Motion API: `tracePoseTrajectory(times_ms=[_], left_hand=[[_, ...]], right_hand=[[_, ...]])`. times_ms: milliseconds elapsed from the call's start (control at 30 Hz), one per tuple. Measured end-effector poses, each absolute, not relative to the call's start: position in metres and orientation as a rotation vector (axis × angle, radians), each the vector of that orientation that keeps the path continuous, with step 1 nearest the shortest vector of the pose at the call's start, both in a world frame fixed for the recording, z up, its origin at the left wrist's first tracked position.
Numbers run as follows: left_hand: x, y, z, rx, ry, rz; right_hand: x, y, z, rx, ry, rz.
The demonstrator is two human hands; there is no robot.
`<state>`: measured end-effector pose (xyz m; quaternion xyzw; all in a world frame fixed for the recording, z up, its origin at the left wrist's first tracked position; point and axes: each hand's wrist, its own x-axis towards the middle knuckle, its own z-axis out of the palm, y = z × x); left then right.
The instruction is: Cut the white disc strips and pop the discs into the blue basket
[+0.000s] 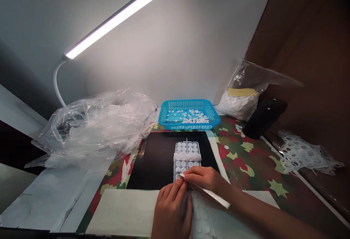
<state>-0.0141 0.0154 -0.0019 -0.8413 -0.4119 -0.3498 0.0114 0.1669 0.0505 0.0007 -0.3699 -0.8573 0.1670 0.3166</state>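
Observation:
A white moulded sheet of small round parts lies on a black mat in front of me. My right hand is closed round a thin white blade-like tool, whose tip rests at the near end of the sheet. My left hand lies beside it with fingers pressed on the sheet's near part, where several loose white discs lie under my wrists.
A blue basket holding white discs stands behind the mat. Crumpled clear plastic fills the left. At the right are a bag of white parts, a black object and punched-out white webbing. A bar lamp hangs overhead.

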Motion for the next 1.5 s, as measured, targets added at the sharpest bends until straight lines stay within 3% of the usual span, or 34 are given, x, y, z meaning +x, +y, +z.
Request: tracePoseTrajectory(times_ms=[167,467,633,900,1300,1400,1500], left_hand=[[-0.013,0.015,0.002,-2.635,-1.295,-1.047],[-0.014,0.014,0.004,-2.661,-1.282,-0.961],[-0.014,0.014,0.005,-2.681,-1.232,-0.923],[-0.013,0.012,0.005,-2.714,-1.314,-0.910],[-0.011,0.012,0.006,-2.706,-1.376,-0.939],[-0.012,0.012,0.005,-2.706,-1.374,-0.931],[-0.012,0.011,0.008,-2.712,-1.392,-0.943]], right_hand=[[0.165,0.062,-0.004,-0.923,-2.244,0.338],[0.183,0.046,0.029,-1.116,-1.883,0.808],[0.189,0.045,0.018,-1.121,-1.899,0.918],[0.192,0.051,0.010,-0.855,-2.199,0.600],[0.182,0.053,0.000,-0.856,-2.264,0.105],[0.183,0.052,0.007,-0.886,-2.232,0.206],[0.190,0.047,0.015,-0.965,-2.042,0.519]])
